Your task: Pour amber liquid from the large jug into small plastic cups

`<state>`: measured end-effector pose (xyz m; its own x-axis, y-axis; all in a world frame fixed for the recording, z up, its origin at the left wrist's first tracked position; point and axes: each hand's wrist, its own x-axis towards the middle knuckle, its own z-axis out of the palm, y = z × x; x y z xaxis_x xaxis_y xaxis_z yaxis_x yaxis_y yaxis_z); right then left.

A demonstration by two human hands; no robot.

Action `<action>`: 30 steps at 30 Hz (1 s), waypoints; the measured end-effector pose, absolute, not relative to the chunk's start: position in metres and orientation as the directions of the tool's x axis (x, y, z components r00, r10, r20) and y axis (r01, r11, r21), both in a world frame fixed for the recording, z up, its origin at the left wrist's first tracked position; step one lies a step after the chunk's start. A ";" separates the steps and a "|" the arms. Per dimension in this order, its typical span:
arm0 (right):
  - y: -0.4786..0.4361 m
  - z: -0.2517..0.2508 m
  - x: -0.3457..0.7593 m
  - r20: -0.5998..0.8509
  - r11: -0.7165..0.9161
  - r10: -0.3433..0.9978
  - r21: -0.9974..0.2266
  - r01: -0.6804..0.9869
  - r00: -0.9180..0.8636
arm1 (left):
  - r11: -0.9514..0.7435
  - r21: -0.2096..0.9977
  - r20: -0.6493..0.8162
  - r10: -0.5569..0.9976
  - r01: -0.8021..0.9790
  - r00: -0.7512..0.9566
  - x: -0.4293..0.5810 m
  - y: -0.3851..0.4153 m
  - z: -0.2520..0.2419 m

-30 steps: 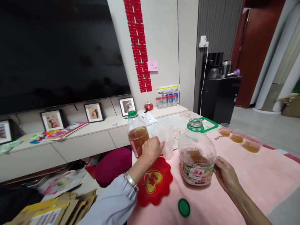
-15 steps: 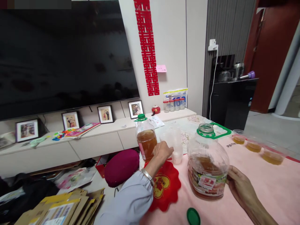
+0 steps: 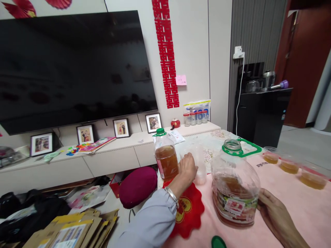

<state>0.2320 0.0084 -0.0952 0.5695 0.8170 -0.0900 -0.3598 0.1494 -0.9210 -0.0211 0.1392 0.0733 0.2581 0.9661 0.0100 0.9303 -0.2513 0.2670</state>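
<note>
Head view. Hands well apart. Open jug (image 3: pixel 234 196) stands upright, mid-worktop (image 3: pixel 219 132); no cap on its mouth. Green cap (image 3: pixel 218 242) lies toward the near edge, partly out of frame. Closed jug (image 3: pixel 167 156) stands by the left edge, cup stack (image 3: pixel 200 168) between the two jugs.

Risks, my judgement: a knock to the open jug would spill, as nothing seals it. Stack looks tall and light; a sideways pull could topple it. Left wrist or sleeve might nudge the closed jug or red plate (image 3: pixel 190 220). Filled cups (image 3: pixel 289 165), near the right edge, could slop if the cloth (image 3: pixel 302 213) were tugged.

Pose: left hand (image 3: pixel 188 168) reaches across the plate, knuckles up, fingers curled at the stack; grip hidden, cannot tell. Right hand (image 3: pixel 270 203) comes in low from the right, fingers bent at the open jug's side; whether clamped, cannot tell.
</note>
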 end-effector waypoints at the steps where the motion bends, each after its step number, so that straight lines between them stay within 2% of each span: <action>1: 0.009 -0.095 0.232 -0.090 0.149 0.817 -0.921 -0.360 0.569 | -0.279 0.266 0.029 0.959 0.923 0.281 -0.020 0.139 0.071; 9: 0.009 -0.100 0.234 -0.080 0.153 0.825 -0.921 -0.359 0.560 | -0.461 0.170 0.069 0.887 0.871 0.456 -0.019 0.126 0.065; 16: 0.009 -0.101 0.234 -0.068 0.153 0.835 -0.924 -0.350 0.546 | -0.649 0.008 0.056 0.760 0.761 0.648 -0.029 0.120 0.069; 22: 0.009 -0.101 0.233 -0.063 0.154 0.839 -0.925 -0.347 0.540 | -0.662 -0.124 0.016 0.743 0.739 0.669 -0.024 0.128 0.067; 30: 0.009 -0.100 0.232 -0.065 0.154 0.839 -0.923 -0.351 0.540 | -0.662 -0.150 0.028 0.740 0.735 0.672 -0.024 0.125 0.068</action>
<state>0.2321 0.0093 -0.0996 0.5399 0.8392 -0.0654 -0.3514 0.1541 -0.9234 -0.0237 0.1255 0.0681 0.6720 0.7400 0.0276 0.7348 -0.6616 -0.1495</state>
